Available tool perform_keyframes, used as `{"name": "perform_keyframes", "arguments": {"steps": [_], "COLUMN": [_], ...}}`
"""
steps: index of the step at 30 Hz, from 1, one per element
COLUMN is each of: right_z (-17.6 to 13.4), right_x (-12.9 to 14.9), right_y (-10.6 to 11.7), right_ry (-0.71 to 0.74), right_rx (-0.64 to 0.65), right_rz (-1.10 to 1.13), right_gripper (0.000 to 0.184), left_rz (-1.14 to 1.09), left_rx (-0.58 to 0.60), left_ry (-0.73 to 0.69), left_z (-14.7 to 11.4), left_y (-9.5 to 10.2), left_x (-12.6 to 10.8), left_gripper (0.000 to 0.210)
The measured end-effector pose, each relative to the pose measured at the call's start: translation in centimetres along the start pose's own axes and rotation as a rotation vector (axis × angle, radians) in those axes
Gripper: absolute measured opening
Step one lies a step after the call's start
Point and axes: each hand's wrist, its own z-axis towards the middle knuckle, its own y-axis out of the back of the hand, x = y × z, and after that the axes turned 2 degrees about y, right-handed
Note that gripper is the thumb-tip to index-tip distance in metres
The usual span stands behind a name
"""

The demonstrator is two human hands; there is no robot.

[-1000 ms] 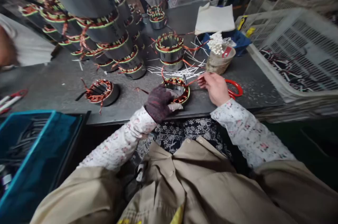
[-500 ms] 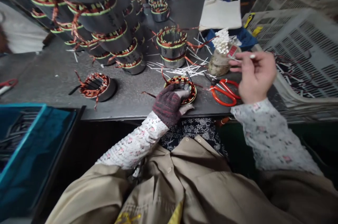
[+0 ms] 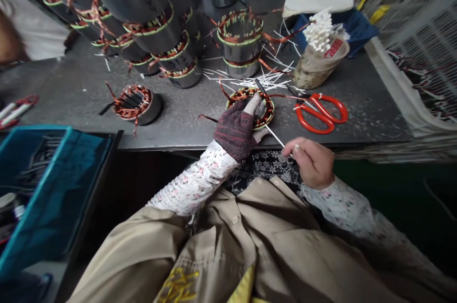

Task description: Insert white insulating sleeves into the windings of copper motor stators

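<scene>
The low steel stator ring wound with copper wire lies flat near the front edge of the dark grey surface, and it serves here as the landmark. The left hand, in a dark knitted glove with bare fingertips, rests on the ring's near rim, its fingers pressed down onto the winding. The right hand, just nearer than the ring and off the surface's edge, pinches the near end of a thin white sleeve stick between thumb and forefinger; the stick's far tip reaches the ring's near rim.

As a judgement, the stick is being fed in and is not yet seated. Right of the ring lie red-handled scissors; beyond it, loose white sticks, a tub of white sticks and stacked wound stators.
</scene>
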Motion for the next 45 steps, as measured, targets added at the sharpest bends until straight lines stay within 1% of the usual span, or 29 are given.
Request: {"name": "perform_keyframes", "arguments": {"steps": [3, 6, 8, 10, 12, 14, 17, 20, 22, 25, 26, 28, 30, 31, 34, 35, 36, 38, 39, 40, 42, 44, 45], "right_z": [1.6, 2.9, 3.3, 3.4, 3.4, 3.6, 4.1, 4.6, 4.9, 5.2, 5.3, 5.4, 5.6, 5.6, 5.7, 5.7, 5.6, 5.2, 5.0, 4.7, 4.6, 5.2, 5.8], "right_x": [-0.6, -1.1, -1.1, -0.7, -0.1, 0.2, 0.1, -0.6, -1.0, -0.7, -0.4, 0.2, 0.9, 1.2, 1.8, 1.8, 1.9, 1.8, 1.8, 1.7, 1.5, 1.2, 1.0], "right_y": [-2.0, -3.8, -4.1, -3.7, -3.0, -2.3, -2.0, -2.4, -2.7, -2.8, -2.7, -2.2, -1.3, -0.8, 0.3, 0.4, 0.4, 0.3, 0.4, 0.5, 1.0, 1.1, 0.8], "right_ry": [-0.087, -0.195, -0.287, -0.35, -0.337, -0.266, -0.179, -0.172, -0.184, -0.217, -0.23, -0.248, -0.287, -0.313, -0.326, -0.318, -0.322, -0.381, -0.427, -0.468, -0.509, -0.485, -0.454], "right_rx": [-0.078, -0.142, -0.131, -0.114, -0.08, -0.029, 0.025, 0.053, 0.057, 0.039, 0.057, 0.139, 0.201, 0.185, 0.05, 0.045, 0.075, 0.174, 0.201, 0.197, 0.129, 0.045, -0.007], "right_rz": [0.103, 0.154, 0.169, 0.195, 0.197, 0.137, -0.011, -0.118, -0.131, -0.123, -0.132, -0.129, -0.043, 0.031, 0.293, 0.39, 0.491, 0.659, 0.694, 0.693, 0.618, 0.57, 0.579], "right_gripper": [0.028, 0.028, 0.026, 0.023, 0.024, 0.027, 0.028, 0.025, 0.023, 0.024, 0.026, 0.031, 0.033, 0.033, 0.024, 0.024, 0.026, 0.037, 0.04, 0.041, 0.04, 0.039, 0.038], "left_rz": [-0.076, -0.308, -0.461, -0.505, -0.486, -0.496, -0.497, -0.451, -0.437, -0.414, -0.39, -0.327, -0.271, -0.25, -0.202, -0.199, -0.208, -0.253, -0.279, -0.297, -0.307, -0.295, -0.289], "left_rx": [-0.015, -0.039, -0.043, -0.055, -0.076, -0.103, -0.092, -0.019, 0.026, 0.023, 0.015, 0.013, 0.03, 0.037, 0.023, 0.011, 0.001, -0.002, 0.005, 0.015, 0.029, 0.04, 0.046], "left_ry": [0.045, 0.183, 0.247, 0.226, 0.178, 0.151, 0.141, 0.131, 0.111, 0.068, 0.056, 0.04, 0.048, 0.061, 0.105, 0.113, 0.115, 0.122, 0.134, 0.156, 0.209, 0.236, 0.236], "left_z": [-0.3, -0.7, -0.8, -0.6, -0.3, 0.0, 0.3, 0.4, 0.3, 0.3, 0.3, 0.3, 0.3, 0.2, 0.1, 0.0, -0.1, -0.3, -0.3, -0.4, -0.4, -0.5, -0.5], "left_y": [-0.4, -0.9, -1.0, -0.9, -0.7, -0.5, -0.2, 0.1, 0.2, 0.1, 0.1, 0.0, 0.0, 0.0, 0.1, 0.1, 0.1, 0.1, 0.1, 0.1, -0.1, -0.5, -0.9], "left_x": [0.1, 0.1, 0.1, 0.1, 0.1, 0.1, 0.1, 0.3, 0.6, 0.8, 0.8, 0.7, 0.3, 0.2, -0.2, -0.1, -0.1, 0.1, 0.1, 0.1, -0.2, -0.8, -1.2], "left_gripper": [0.075, 0.071, 0.058, 0.037, 0.021, 0.017, 0.016, 0.017, 0.019, 0.021, 0.022, 0.022, 0.021, 0.021, 0.023, 0.029, 0.039, 0.061, 0.07, 0.076, 0.083, 0.085, 0.086]}}
